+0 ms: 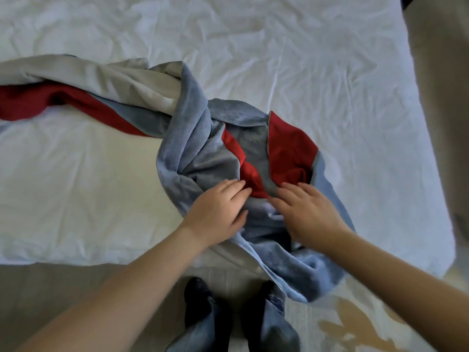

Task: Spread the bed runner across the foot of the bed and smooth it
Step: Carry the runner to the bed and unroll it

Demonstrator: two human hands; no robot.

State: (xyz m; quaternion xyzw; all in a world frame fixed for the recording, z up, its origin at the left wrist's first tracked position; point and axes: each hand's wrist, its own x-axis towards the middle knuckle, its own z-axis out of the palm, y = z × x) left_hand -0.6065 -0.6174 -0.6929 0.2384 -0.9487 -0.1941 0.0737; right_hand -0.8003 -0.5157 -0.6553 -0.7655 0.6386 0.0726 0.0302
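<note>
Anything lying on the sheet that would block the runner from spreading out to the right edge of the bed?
Nothing visible. The left hand and right hand rest directly on the bunched bed runner, and the white sheet to its right shows only wrinkles. The runner's own twist is the only hindrance.

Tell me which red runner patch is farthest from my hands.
The long red fabric band at the far left; the other two sit in the bunched middle.

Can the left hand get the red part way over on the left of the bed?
Probably, with a stretch or sidestep. The left hand rests on the bunched runner; only bare sheet lies between it and that red strip.
</note>
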